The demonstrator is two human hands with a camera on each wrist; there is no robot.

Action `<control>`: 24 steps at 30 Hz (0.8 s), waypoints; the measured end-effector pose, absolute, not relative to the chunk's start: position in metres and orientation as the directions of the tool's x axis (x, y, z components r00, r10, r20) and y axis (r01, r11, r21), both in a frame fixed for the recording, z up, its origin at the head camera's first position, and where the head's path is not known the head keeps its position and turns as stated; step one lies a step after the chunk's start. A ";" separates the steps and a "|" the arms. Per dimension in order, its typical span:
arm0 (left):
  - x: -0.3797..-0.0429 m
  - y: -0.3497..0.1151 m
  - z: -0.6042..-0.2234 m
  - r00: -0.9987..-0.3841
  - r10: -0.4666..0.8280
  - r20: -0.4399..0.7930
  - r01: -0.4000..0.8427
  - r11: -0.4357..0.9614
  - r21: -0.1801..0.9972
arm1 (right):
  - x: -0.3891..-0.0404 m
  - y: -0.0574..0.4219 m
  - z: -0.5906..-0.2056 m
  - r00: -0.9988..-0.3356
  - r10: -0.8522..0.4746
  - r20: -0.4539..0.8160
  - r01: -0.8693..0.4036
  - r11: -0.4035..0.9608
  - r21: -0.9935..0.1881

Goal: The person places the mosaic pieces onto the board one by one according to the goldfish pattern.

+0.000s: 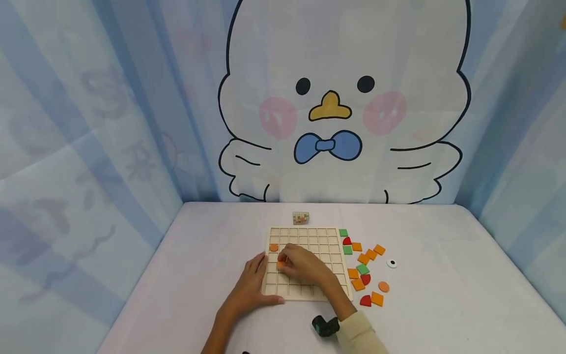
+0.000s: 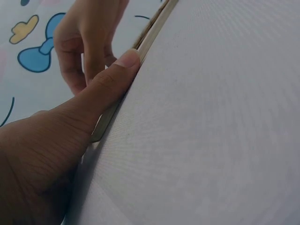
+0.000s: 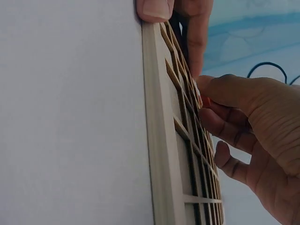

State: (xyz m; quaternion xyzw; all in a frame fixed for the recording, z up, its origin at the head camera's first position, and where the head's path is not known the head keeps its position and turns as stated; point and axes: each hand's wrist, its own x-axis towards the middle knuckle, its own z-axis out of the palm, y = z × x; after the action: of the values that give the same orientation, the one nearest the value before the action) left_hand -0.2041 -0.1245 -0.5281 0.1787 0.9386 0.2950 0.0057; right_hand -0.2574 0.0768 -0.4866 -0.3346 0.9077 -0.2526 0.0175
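A wooden grid board (image 1: pixel 313 297) lies flat on the table, with an orange round tile (image 1: pixel 274 247) in a cell near its left edge. My right hand (image 1: pixel 305 265) is over the left part of the grid and pinches an orange tile (image 1: pixel 280 264) between thumb and fingers, low at a cell; its shape is partly hidden. The same tile (image 3: pixel 205 101) shows at the fingertips in the right wrist view. My left hand (image 1: pixel 252 287) rests at the board's near left corner, fingers extended along the left side. Its thumb (image 2: pixel 112 77) presses the near edge.
Loose tiles lie right of the board: orange squares (image 1: pixel 377 298), red quarter-rounds (image 1: pixel 365 301), green squares (image 1: pixel 363 269), an orange round (image 1: pixel 383 286) and a white disc with a black dot (image 1: pixel 391 263). Behind the board is a small patterned card (image 1: pixel 301 218). A black object (image 1: pixel 325 326) sits by the right wrist.
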 end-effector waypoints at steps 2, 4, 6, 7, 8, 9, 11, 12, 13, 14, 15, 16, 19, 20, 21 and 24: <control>-0.205 -0.125 -0.528 -0.935 0.339 0.100 0.336 0.763 0.552 | -0.257 0.072 -0.486 -0.770 -0.624 0.137 -0.605 0.643 -0.469; -0.205 -0.125 -0.528 -0.934 0.342 0.099 0.338 0.763 0.551 | -0.256 0.067 -0.487 -0.764 -0.630 0.142 -0.613 0.640 -0.463; -0.205 -0.125 -0.528 -0.934 0.346 0.092 0.337 0.764 0.550 | -0.256 0.064 -0.488 -0.761 -0.632 0.144 -0.618 0.640 -0.457; -0.205 -0.125 -0.528 -0.934 0.347 0.088 0.336 0.765 0.549 | -0.256 0.062 -0.489 -0.760 -0.633 0.148 -0.622 0.641 -0.449; -0.205 -0.125 -0.528 -0.934 0.347 0.085 0.335 0.769 0.545 | -0.255 0.061 -0.490 -0.758 -0.634 0.152 -0.625 0.642 -0.444; -0.205 -0.125 -0.528 -0.935 0.345 0.084 0.334 0.772 0.541 | -0.256 0.059 -0.491 -0.757 -0.634 0.160 -0.629 0.641 -0.440; -0.205 -0.125 -0.527 -0.935 0.344 0.085 0.334 0.775 0.537 | -0.256 0.056 -0.493 -0.757 -0.629 0.176 -0.633 0.641 -0.434; -0.205 -0.125 -0.527 -0.935 0.343 0.086 0.333 0.775 0.537 | -0.256 0.055 -0.494 -0.758 -0.626 0.184 -0.635 0.642 -0.430; -0.206 -0.125 -0.527 -0.935 0.343 0.086 0.333 0.775 0.538 | -0.257 0.054 -0.495 -0.759 -0.623 0.190 -0.635 0.643 -0.429; -0.206 -0.125 -0.527 -0.935 0.344 0.088 0.336 0.773 0.538 | -0.257 0.054 -0.495 -0.762 -0.617 0.197 -0.632 0.644 -0.430; -0.206 -0.125 -0.526 -0.934 0.346 0.089 0.338 0.772 0.539 | -0.257 0.053 -0.496 -0.766 -0.611 0.203 -0.630 0.647 -0.429; -0.206 -0.125 -0.526 -0.933 0.348 0.091 0.339 0.770 0.541 | -0.257 0.053 -0.496 -0.769 -0.605 0.207 -0.627 0.650 -0.429; -0.206 -0.124 -0.526 -0.930 0.354 0.096 0.347 0.765 0.542 | -0.257 0.053 -0.497 -0.776 -0.594 0.210 -0.619 0.657 -0.429; -0.206 -0.124 -0.526 -0.930 0.355 0.097 0.349 0.764 0.542 | -0.257 0.053 -0.497 -0.779 -0.592 0.208 -0.616 0.659 -0.432; -0.206 -0.124 -0.526 -0.930 0.355 0.098 0.349 0.765 0.542 | -0.257 0.054 -0.497 -0.779 -0.593 0.204 -0.615 0.658 -0.435; -0.206 -0.124 -0.527 -0.930 0.355 0.097 0.350 0.767 0.538 | -0.256 0.055 -0.497 -0.782 -0.594 0.188 -0.605 0.652 -0.457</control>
State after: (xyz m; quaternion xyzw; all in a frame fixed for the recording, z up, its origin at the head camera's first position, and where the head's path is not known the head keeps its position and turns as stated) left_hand -0.2060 -0.1241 -0.5268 0.1875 0.9399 0.2853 0.0051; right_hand -0.2559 0.0546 -0.4968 -0.3300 0.9087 -0.2555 -0.0109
